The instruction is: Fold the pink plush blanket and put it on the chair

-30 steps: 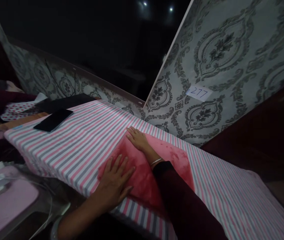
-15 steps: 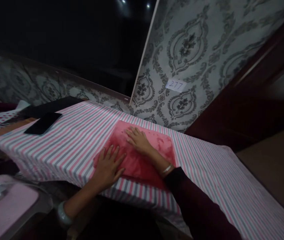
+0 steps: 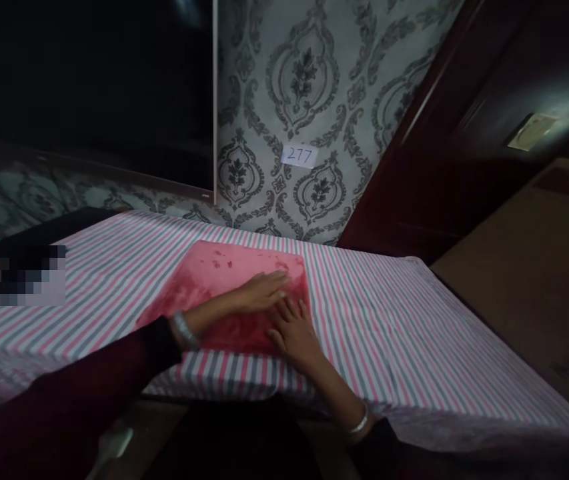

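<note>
A red and pink folded cloth lies flat on the striped tablecloth. Its surface has lighter and darker patches, like a brushed velvety pile. My left hand rests flat near the middle right of the cloth, fingers stretched out to the right. Just below it, my right hand lies on the cloth's right edge with its fingers spread. The two hands are close together at the fingertips. Neither one grips anything.
A large dark screen hangs at the back left. On the patterned wall is a paper label reading 277. A dark wooden door stands to the right. A pixelated patch covers part of the table's left end.
My left hand has slid from the cloth's left side to the right. My right hand has moved from its upper middle to the right edge. The view has turned right.
</note>
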A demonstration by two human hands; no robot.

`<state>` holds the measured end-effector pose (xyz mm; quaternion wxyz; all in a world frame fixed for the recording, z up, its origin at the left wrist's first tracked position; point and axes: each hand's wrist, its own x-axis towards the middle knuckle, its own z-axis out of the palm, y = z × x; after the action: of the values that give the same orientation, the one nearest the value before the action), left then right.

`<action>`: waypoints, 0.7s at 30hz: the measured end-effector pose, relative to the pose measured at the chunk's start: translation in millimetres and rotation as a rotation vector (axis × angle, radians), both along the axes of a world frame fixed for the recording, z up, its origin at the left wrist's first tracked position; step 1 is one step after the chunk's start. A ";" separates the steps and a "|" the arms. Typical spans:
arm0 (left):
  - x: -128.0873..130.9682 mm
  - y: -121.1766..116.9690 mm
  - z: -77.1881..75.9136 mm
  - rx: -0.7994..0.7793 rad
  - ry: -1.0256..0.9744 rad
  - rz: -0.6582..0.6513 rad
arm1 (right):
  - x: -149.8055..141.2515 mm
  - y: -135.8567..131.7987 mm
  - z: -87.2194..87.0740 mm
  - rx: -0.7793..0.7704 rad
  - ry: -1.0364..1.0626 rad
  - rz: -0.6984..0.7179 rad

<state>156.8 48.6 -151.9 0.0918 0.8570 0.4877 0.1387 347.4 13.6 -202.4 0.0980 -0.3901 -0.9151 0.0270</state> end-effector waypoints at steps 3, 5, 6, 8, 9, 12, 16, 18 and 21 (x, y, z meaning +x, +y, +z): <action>25.4 49.2 -1.5 -0.125 0.128 0.007 | -1.7 0.4 -6.0 -0.012 0.041 -0.005; 35.0 69.3 -9.1 -0.144 0.175 0.031 | -1.2 0.8 -10.7 -0.011 0.075 -0.009; 37.9 76.2 -14.1 -0.130 0.184 0.039 | -0.9 1.0 -13.4 -0.009 0.096 -0.012; 40.4 86.7 -23.6 -0.091 0.201 0.052 | -0.5 1.3 -19.0 0.000 0.147 -0.012; 40.5 91.4 -27.2 -0.075 0.212 0.063 | -0.5 1.3 -21.7 0.008 0.175 -0.011; 38.5 107.5 -30.9 -0.100 0.241 0.088 | -0.6 1.1 -27.6 0.039 0.252 0.004; 36.4 133.2 -28.1 -0.168 0.215 0.139 | 0.1 0.5 -30.1 0.045 0.303 0.021; 35.7 145.1 -29.2 -0.185 0.184 0.163 | 0.6 0.4 -30.1 0.044 0.301 0.022; 33.6 157.5 -34.5 -0.197 0.138 0.176 | 1.2 0.2 -29.8 0.039 0.298 0.026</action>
<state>190.5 206.1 -186.4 0.1294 0.8053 0.5773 0.0386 348.6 13.8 -232.1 0.2399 -0.3680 -0.8958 0.0682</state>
